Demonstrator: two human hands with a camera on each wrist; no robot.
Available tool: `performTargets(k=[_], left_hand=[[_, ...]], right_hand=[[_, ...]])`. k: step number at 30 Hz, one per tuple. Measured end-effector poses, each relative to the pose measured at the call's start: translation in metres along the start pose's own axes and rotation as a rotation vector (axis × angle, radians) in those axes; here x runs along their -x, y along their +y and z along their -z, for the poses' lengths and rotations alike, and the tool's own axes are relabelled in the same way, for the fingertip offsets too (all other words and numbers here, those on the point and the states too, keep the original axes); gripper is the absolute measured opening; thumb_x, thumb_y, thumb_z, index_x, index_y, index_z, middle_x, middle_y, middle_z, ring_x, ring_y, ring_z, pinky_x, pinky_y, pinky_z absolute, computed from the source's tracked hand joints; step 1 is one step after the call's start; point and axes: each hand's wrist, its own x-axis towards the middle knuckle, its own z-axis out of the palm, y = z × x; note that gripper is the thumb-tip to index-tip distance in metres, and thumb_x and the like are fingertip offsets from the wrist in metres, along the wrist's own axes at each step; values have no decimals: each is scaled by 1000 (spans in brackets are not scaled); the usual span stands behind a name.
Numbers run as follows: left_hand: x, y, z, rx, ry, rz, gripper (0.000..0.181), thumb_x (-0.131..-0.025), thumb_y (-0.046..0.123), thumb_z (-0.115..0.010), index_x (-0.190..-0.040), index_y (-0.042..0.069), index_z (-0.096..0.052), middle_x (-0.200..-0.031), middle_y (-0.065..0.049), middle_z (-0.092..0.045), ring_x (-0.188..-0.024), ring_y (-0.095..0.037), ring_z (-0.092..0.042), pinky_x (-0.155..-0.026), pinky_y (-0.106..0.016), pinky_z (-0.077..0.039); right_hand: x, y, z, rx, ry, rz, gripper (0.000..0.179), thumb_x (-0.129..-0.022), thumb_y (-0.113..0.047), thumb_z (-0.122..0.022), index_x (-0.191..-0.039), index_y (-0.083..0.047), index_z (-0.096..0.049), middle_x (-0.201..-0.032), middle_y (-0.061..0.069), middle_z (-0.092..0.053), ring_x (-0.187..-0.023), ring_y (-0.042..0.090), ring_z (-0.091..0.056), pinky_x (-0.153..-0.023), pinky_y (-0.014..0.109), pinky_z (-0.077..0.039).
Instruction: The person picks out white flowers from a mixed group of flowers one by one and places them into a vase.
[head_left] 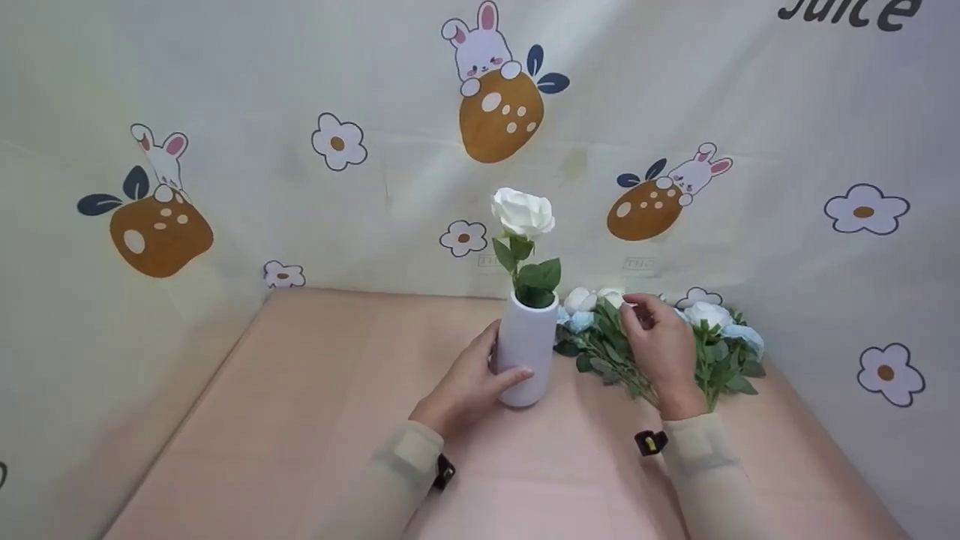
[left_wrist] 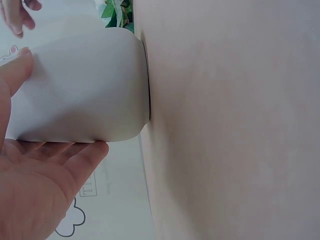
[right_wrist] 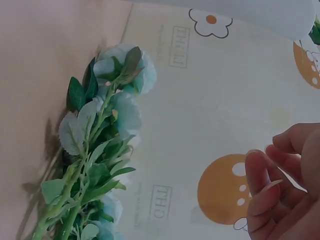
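A white vase (head_left: pixel 527 352) stands upright on the table with one white rose (head_left: pixel 523 212) in it, green leaves just above the rim. My left hand (head_left: pixel 471 377) grips the vase low down, thumb across the front and fingers round the far side; the left wrist view shows the same hand (left_wrist: pixel 45 185) against the vase wall (left_wrist: pixel 85 87). To the right, my right hand (head_left: pixel 660 341) is raised over a pile of flowers, its fingers loosely bent with nothing between them. In the right wrist view that hand (right_wrist: pixel 287 185) is apart from the pale blue flowers (right_wrist: pixel 125 112).
White and pale blue flowers with leafy stems (head_left: pixel 724 352) lie at the table's back right, partly hidden by my right hand. The pinkish table (head_left: pixel 315 420) meets a printed wall cloth (head_left: pixel 390 195) with rabbits and flowers behind and at the sides.
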Motion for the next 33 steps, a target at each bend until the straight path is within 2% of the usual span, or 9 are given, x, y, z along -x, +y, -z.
performTargets(k=[4, 7, 12, 15, 20, 23, 28, 33], left_hand=[[0, 0, 2, 3, 4, -3, 100, -99, 46, -82, -175, 18, -24, -175, -9, -42, -161, -33, -43, -134, -58, -35], [0, 0, 2, 6, 6, 2, 101, -99, 47, -82, -176, 18, -24, -176, -9, -41, -162, -33, -42, -135, -58, -35], [0, -2, 2, 19, -2, 10, 102, -99, 47, -82, -176, 18, -23, -177, -9, -39, -163, -33, -40, -135, -58, -33], [0, -2, 1, 17, 2, 10, 102, -98, 48, -82, -176, 18, -23, -176, -9, -39, -162, -33, -41, -135, -58, -34], [-1, -2, 0, 9, 4, 8, 102, -98, 48, -82, -176, 18, -23, -177, -9, -40, -162, -33, -42, -135, -58, -34], [0, -1, 1, 7, 3, -4, 101, -98, 47, -82, -176, 18, -24, -175, -9, -41, -161, -33, -43, -134, -58, -35], [0, -1, 2, -5, 9, -24, 100, -99, 47, -82, -175, 17, -25, -174, -10, -43, -160, -33, -44, -134, -57, -37], [0, -1, 0, 10, 4, -5, 102, -99, 48, -82, -176, 17, -23, -175, -10, -41, -161, -34, -43, -134, -58, -36]], right_hand=[[-2, 14, 0, 61, -101, -85, 32, -112, -30, -62, -133, -10, -76, -121, 17, -80, -103, 36, -75, -88, 56, -61], [-3, 24, 2, 126, -170, -128, 34, -112, -30, -60, -135, -9, -75, -127, 18, -79, -105, 38, -75, -89, 59, -61], [-4, 39, 3, 250, -302, -224, 35, -111, -27, -57, -133, -6, -75, -122, 20, -79, -91, 34, -74, -74, 52, -61], [-3, 47, 5, 320, -379, -281, 35, -109, -21, -54, -130, -5, -76, -121, 23, -78, -88, 35, -74, -68, 49, -60], [-3, 58, 5, 422, -492, -351, 31, -108, -13, -50, -116, 2, -76, -115, 29, -76, -82, 35, -70, -60, 44, -57], [-3, 61, 4, 439, -539, -393, 31, -108, -13, -49, -109, 7, -74, -110, 33, -73, -77, 34, -65, -58, 42, -55], [-4, 61, 2, 426, -576, -398, 31, -107, -12, -49, -107, 7, -73, -109, 32, -71, -77, 34, -63, -60, 42, -54], [-1, 63, 0, 426, -601, -348, 27, -106, -7, -48, -105, 8, -72, -106, 30, -70, -79, 34, -60, -63, 40, -51]])
